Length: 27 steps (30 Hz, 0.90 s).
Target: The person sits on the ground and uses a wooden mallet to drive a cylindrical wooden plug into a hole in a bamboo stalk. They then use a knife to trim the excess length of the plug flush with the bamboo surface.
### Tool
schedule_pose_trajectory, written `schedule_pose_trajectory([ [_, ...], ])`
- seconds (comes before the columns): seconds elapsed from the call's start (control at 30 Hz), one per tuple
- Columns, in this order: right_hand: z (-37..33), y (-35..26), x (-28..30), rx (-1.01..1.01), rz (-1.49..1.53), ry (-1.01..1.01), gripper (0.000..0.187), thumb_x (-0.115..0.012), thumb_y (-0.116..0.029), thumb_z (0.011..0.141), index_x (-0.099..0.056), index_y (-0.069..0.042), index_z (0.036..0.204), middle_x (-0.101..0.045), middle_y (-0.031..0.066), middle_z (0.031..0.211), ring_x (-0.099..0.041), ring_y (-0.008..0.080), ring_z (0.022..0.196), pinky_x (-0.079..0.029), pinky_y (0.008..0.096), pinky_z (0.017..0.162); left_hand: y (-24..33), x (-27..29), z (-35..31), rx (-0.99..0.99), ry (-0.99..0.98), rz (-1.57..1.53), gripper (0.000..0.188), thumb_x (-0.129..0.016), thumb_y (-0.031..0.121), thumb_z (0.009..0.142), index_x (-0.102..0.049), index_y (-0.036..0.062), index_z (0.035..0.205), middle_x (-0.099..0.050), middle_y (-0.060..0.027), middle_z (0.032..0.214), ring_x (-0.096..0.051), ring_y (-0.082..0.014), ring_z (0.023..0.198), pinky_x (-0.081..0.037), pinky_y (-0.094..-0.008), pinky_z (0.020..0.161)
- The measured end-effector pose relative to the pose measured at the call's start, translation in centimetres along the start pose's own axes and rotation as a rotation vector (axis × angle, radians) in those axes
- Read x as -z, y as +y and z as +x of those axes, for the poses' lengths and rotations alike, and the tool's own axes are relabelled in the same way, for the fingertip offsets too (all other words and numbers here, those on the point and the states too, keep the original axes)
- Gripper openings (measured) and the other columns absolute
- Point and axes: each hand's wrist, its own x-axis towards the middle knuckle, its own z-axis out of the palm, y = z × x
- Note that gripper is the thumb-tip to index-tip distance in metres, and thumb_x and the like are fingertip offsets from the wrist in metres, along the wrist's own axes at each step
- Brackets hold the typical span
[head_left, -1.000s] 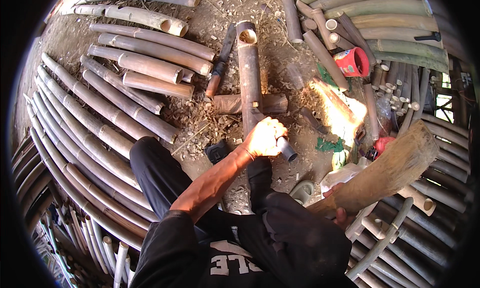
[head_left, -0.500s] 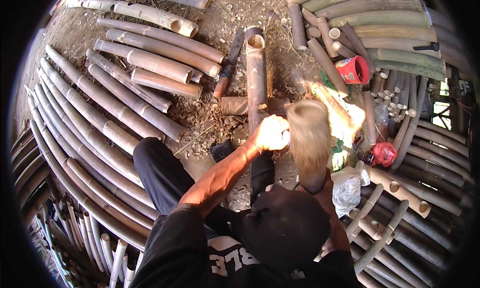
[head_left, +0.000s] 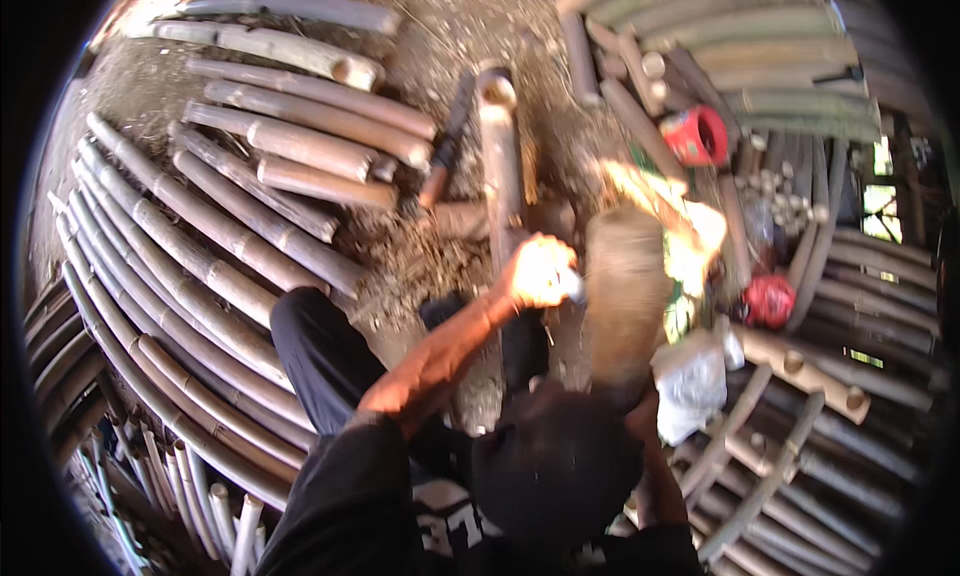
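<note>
My left hand point(head_left: 540, 271) is closed in a fist over the near part of a bamboo length point(head_left: 502, 166) that has a hole near its far end. A small pale, bluish end pokes out of the fist on its right side; what it belongs to is hidden. Just right of it stands a thick wooden mallet point(head_left: 627, 281), smeared by motion. My right hand point(head_left: 643, 404) grips the mallet's narrow lower end, partly covered by the black cap point(head_left: 550, 466). A gap separates the mallet from the left fist.
Bamboo lengths point(head_left: 200, 236) lie in rows at left. A dark tool with a brownish-orange handle point(head_left: 433, 188) rests beside the worked bamboo among shavings. At right are a red container point(head_left: 695, 137), a red plastic bag point(head_left: 768, 302), a whitish bag point(head_left: 692, 386) and stacked bamboo point(head_left: 800, 66).
The mallet has shifted slightly down and right and is more blurred. My left fist stays over the bamboo. The whole view has tilted a little.
</note>
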Motion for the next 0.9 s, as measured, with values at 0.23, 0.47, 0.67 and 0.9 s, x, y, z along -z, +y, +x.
schedule_pose_trajectory([
  [0.23, -1.1, -3.2, 2.4, -0.322, 0.829, 0.100, 0.073, -0.086, -0.018, 0.064, -0.048, -0.002, 0.124, -0.064, 0.0130, 0.106, -0.064, 0.0227, 0.093, -0.053, 0.0373, 0.082, 1.2, -0.1, 0.5, -0.014, 0.010, 0.052, 0.045, -0.067, 0.035, 0.056, -0.058, 0.0095, 0.093, -0.059, -0.0089, 0.085, -0.058, -0.0309, 0.082, -0.045, -0.0400, 0.074],
  [0.47, -0.7, 5.4, -1.3, -0.074, 0.536, 0.033, 0.078, -0.085, -0.015, 0.068, -0.041, -0.003, 0.132, -0.060, 0.0132, 0.111, -0.061, 0.0218, 0.100, -0.053, 0.0367, 0.084, 1.0, 0.0, 1.7, -0.036, 0.222, -0.041, 0.025, -0.067, 0.022, 0.060, -0.063, 0.0095, 0.082, -0.064, -0.0105, 0.079, -0.063, -0.0316, 0.076, -0.050, -0.0392, 0.069],
  [0.67, 1.5, 2.9, 3.4, 0.158, 0.548, 0.054, 0.075, -0.080, -0.032, 0.072, -0.042, 0.006, 0.125, -0.061, 0.0166, 0.101, -0.066, 0.0257, 0.086, -0.055, 0.0385, 0.075, 1.7, 8.3, 7.2, 0.540, 1.018, -0.689, 0.013, -0.058, 0.006, 0.081, -0.054, 0.0035, 0.069, -0.052, -0.0032, 0.054, -0.053, -0.0119, 0.048, -0.041, -0.0271, 0.046],
  [0.9, 4.3, 4.9, 3.7, 0.065, 0.620, 0.066, 0.063, -0.073, -0.036, 0.078, -0.050, 0.007, 0.118, -0.064, 0.0167, 0.095, -0.068, 0.0287, 0.076, -0.055, 0.0398, 0.071, 1.1, 8.5, 9.8, 0.702, 0.633, -0.566, 0.015, -0.063, 0.010, 0.085, -0.060, -0.0012, 0.075, -0.047, 0.0019, 0.057, -0.040, -0.0080, 0.045, -0.033, -0.0252, 0.043],
])
